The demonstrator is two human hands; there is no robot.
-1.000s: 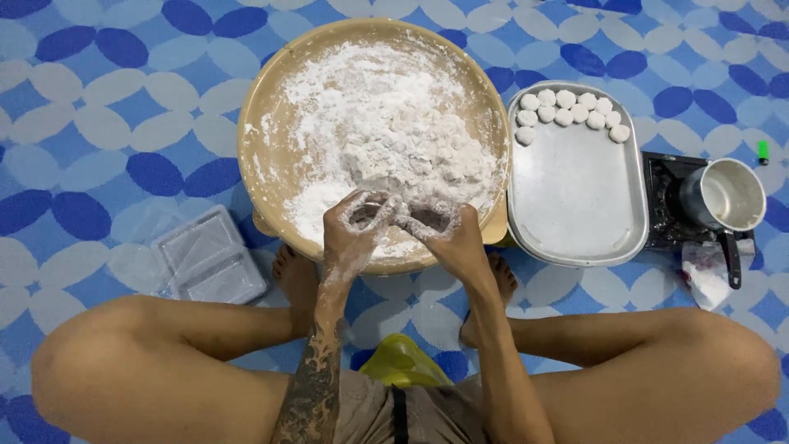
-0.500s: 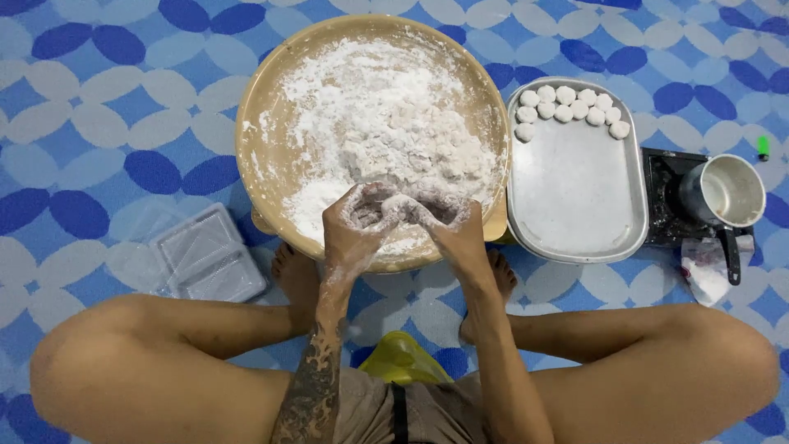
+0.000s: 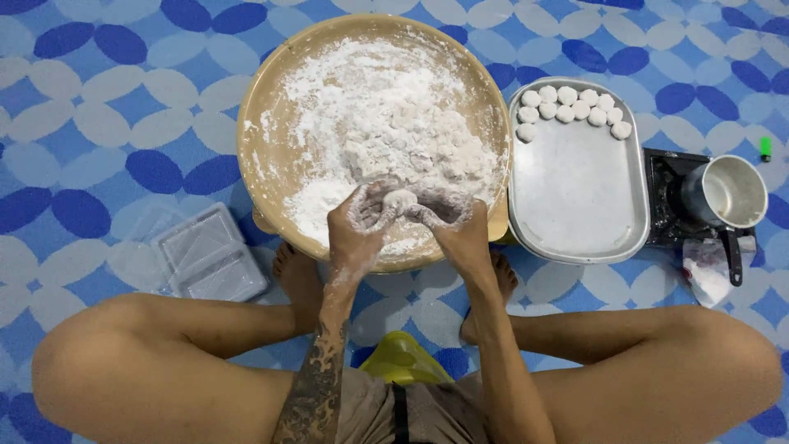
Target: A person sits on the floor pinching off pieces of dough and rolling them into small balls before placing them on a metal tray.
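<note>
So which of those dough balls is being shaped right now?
The dough ball pinched between both floury hands over the bowl; the others lie on the tray.

Floor mat [image 3: 123, 99] was blue, with dark blue and pale grey oval shapes. Round tray [image 3: 271, 107] was tan, covered in white flour [image 3: 370, 107]. Dough balls [image 3: 575, 107] were white on silver metal tray [image 3: 575, 197]. Pot [image 3: 727, 193] was silver. Lighter [image 3: 765, 149] was green.
</note>
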